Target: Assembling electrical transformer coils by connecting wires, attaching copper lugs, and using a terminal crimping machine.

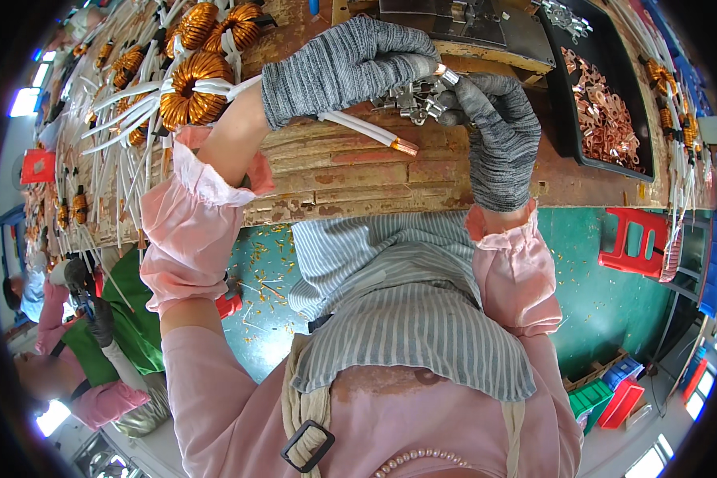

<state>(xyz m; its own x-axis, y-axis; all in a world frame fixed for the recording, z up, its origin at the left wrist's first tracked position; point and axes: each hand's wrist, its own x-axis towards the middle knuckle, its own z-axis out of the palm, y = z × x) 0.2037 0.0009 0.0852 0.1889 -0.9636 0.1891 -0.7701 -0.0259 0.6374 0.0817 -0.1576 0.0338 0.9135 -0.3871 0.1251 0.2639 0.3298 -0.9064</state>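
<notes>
My left hand (358, 68), in a grey knitted glove, is closed around a white-sleeved lead of a copper-wound toroid coil (193, 94). At its fingertips a small shiny metal cable lug (448, 75) shows at the lead's end. My right hand (498, 119), gloved alike, has its thumb and forefinger closed at the lug's other side. Its fingers partly hide the lug. Below my left hand a second white lead (366, 131) sticks out with a bare copper end. Several silver lugs (418, 102) lie in a heap between and behind my hands.
A black tray (652, 151) of copper lugs stands at the right. A dark metal fixture (470, 24) sits on the wooden bench (334, 187) ahead. More coils (239, 28) crowd the left. A co-worker (95, 342) works at far left; a red stool (633, 243) stands right.
</notes>
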